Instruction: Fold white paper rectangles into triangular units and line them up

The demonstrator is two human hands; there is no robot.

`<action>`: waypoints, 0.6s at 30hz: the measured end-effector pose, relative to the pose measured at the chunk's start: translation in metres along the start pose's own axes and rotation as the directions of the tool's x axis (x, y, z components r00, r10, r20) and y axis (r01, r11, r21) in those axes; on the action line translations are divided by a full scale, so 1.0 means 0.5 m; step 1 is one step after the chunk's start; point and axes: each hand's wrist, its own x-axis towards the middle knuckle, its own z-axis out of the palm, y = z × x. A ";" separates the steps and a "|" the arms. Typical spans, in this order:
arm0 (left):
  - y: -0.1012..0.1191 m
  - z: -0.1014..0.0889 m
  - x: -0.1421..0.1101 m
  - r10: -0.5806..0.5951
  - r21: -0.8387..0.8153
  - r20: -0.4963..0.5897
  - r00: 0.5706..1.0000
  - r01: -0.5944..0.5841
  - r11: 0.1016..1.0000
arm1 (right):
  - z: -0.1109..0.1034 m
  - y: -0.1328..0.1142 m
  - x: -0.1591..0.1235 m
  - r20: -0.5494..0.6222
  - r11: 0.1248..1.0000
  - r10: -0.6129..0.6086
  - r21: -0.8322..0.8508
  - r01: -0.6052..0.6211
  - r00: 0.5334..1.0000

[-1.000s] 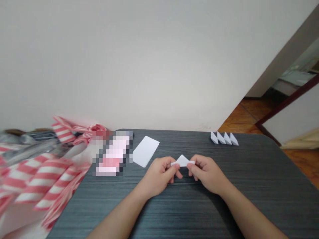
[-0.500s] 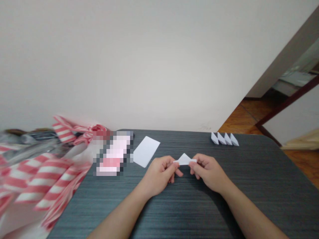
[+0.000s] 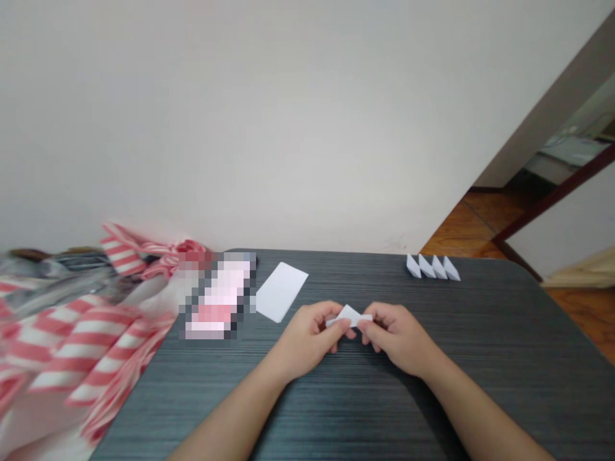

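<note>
Between my two hands is a small folded white paper [image 3: 349, 314] with a pointed peak at the top and a narrow band below. My left hand [image 3: 314, 333] pinches its left side, the thumb lying over the front. At the right end of the band, my right hand [image 3: 391, 336] grips it between thumb and fingers. Both hands are just above the dark table [image 3: 307, 410]. Left of the left hand lie flat white paper sheets [image 3: 282, 291]. Several folded white paper pieces [image 3: 432, 267] stand in a row at the back right.
A blurred-out pink and white object [image 3: 221, 294] lies at the table's left edge. Red-and-white striped cloth [image 3: 81, 346] is heaped beside the table. A pale wall [image 3: 307, 128] rises behind, and wooden floor [image 3: 461, 224] shows at the right.
My hands have come slightly closer together along the paper. The folded paper has shifted a little left and down and is now tilted, with my left thumb further in over it.
</note>
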 end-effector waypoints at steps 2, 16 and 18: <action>0.004 -0.002 -0.002 0.005 0.061 -0.003 1.000 -0.005 0.998 | 0.002 0.000 0.001 0.006 1.000 0.000 -0.010 0.000 1.000; -0.015 0.004 0.001 -0.004 -0.055 -0.030 1.000 0.003 0.998 | -0.002 0.009 0.003 -0.048 0.999 0.010 -0.045 -0.012 0.999; -0.015 0.005 -0.001 0.006 -0.053 -0.031 0.999 -0.008 0.999 | -0.001 0.005 0.003 -0.046 0.999 0.015 -0.041 -0.017 0.999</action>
